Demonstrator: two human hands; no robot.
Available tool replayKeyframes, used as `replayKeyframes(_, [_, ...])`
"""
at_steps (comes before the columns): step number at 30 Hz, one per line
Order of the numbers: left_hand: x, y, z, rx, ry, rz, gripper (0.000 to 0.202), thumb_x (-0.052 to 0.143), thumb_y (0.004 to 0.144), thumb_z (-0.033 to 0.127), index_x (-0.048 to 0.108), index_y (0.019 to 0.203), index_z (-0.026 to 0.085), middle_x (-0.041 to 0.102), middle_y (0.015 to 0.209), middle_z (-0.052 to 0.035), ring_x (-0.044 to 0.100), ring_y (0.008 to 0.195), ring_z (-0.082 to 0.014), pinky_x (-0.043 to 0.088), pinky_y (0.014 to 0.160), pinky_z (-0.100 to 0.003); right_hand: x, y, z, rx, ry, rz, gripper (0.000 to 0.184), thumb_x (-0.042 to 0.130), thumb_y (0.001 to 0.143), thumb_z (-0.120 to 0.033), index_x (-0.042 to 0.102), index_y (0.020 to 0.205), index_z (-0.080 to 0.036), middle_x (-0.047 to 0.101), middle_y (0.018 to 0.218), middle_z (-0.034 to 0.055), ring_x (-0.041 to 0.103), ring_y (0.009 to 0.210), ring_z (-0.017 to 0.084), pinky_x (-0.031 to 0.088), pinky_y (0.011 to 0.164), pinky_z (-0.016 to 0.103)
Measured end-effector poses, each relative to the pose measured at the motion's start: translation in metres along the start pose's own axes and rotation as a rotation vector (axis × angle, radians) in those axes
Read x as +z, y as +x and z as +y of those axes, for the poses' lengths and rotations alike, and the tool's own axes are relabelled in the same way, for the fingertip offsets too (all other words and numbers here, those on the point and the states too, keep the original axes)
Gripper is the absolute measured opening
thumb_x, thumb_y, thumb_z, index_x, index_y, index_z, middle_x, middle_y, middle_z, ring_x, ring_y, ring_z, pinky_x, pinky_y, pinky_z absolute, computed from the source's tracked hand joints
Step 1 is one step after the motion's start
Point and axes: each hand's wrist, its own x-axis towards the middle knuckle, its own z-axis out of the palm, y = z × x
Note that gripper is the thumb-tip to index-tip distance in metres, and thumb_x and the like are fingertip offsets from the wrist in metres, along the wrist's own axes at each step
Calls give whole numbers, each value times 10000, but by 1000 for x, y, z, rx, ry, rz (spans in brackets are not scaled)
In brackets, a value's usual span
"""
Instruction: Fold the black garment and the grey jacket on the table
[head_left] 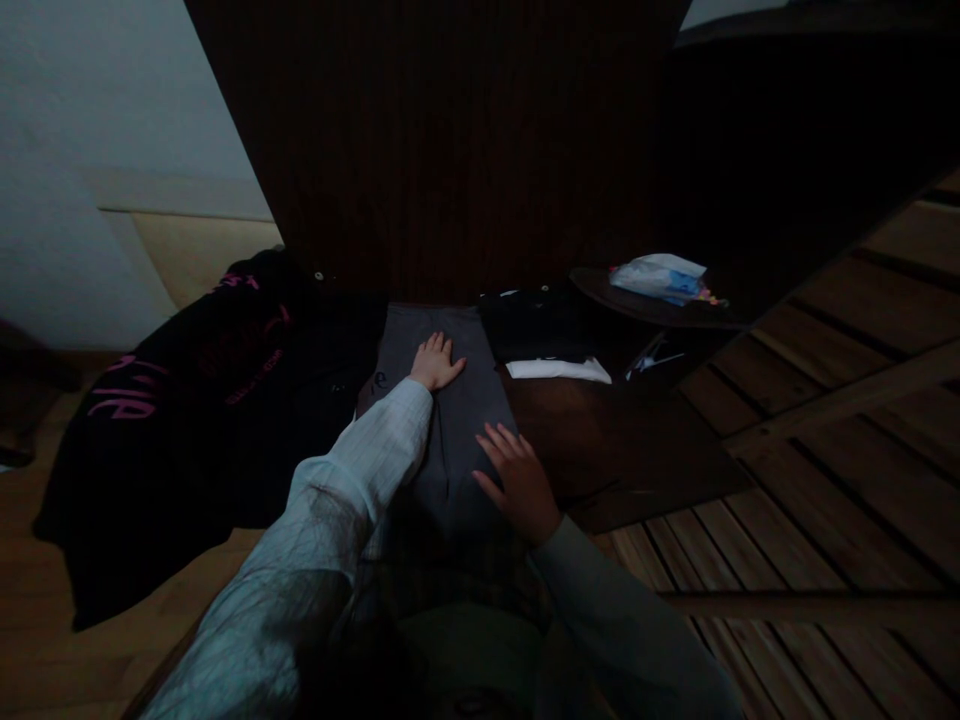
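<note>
A long strip of dark grey folded cloth (459,440), seemingly a garment with a bit of dark lettering at its left edge, lies in front of me. My left hand (437,362) rests flat on its far part, fingers spread. Lower down, my right hand (517,480) is at the cloth's right edge with the fingers apart; whether it touches the cloth I cannot tell. Neither hand holds anything. To the left, a black garment with pink lettering (259,375) is draped over the edge and hangs toward the floor.
A dark wooden panel (450,150) rises behind the cloth. On the right, a small rounded shelf (637,310) bears a white and blue plastic packet (660,278). Below it lies a white flat item (559,370). Slatted wood (825,500) stands at the far right.
</note>
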Motion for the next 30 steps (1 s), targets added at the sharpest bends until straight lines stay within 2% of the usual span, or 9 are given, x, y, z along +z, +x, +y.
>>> replayKeyframes(4, [-4, 0, -2, -4, -24, -55, 629, 288, 857, 484, 308, 1341, 84, 221, 1445, -142, 157, 1337, -252, 175, 1066, -397, 0, -1, 0, -6, -19, 9, 454, 388, 876, -383, 429, 1272, -165, 399, 1363, 73, 302, 1278, 216, 256, 1028, 419])
replayKeyframes(8, [-6, -23, 5, -20, -12, -23, 549, 283, 876, 409, 332, 1332, 108, 190, 1457, -125, 136, 1343, -249, 174, 1064, -433, 3, -2, -2, -8, -40, 45, 444, 360, 886, -369, 430, 1271, -160, 398, 1362, 82, 301, 1279, 221, 233, 1038, 432])
replayKeyframes(11, [-9, -58, 11, 3, -26, -58, 495, 303, 876, 342, 352, 1323, 136, 227, 1448, -104, 166, 1337, -244, 209, 1050, -462, 4, -2, -2, -15, -45, 63, 447, 350, 888, -371, 432, 1269, -152, 402, 1358, 87, 301, 1278, 228, 224, 1040, 441])
replayKeyframes(14, [-12, -104, 15, 63, -40, -43, 458, 336, 862, 281, 387, 1301, 160, 295, 1423, -94, 220, 1321, -248, 226, 1034, -499, 5, -3, -1, -29, -44, 72, 453, 346, 888, -372, 430, 1270, -143, 399, 1360, 90, 299, 1280, 231, 223, 1040, 444])
replayKeyframes(17, [-12, -149, 19, 207, -92, -13, 412, 368, 851, 261, 453, 1249, 191, 362, 1391, -75, 308, 1283, -220, 279, 1024, -451, 6, -3, 0, -35, -39, 84, 452, 341, 889, -370, 433, 1268, -142, 405, 1355, 99, 307, 1276, 235, 234, 1034, 448])
replayKeyframes(20, [-8, -176, 21, 213, -160, 59, 376, 360, 861, 275, 487, 1212, 226, 427, 1350, -57, 359, 1252, -209, 330, 993, -431, 7, -3, 0, -38, -35, 92, 449, 341, 889, -366, 435, 1265, -140, 408, 1352, 102, 311, 1274, 234, 241, 1030, 448])
replayKeyframes(24, [-3, -182, 19, 159, -254, 129, 338, 369, 862, 272, 512, 1167, 237, 504, 1280, -42, 403, 1215, -210, 338, 986, -440, 6, -3, -1, -29, -27, 95, 445, 356, 885, -367, 444, 1258, -141, 418, 1346, 95, 322, 1268, 230, 241, 1032, 440])
replayKeyframes(30, [4, -179, 22, -38, -324, 348, 245, 455, 820, 298, 570, 981, 153, 553, 1134, -116, 499, 1064, -229, 400, 919, -397, 7, -2, -1, -17, -12, 112, 437, 379, 875, -368, 454, 1249, -154, 426, 1341, 89, 331, 1262, 222, 252, 1026, 429])
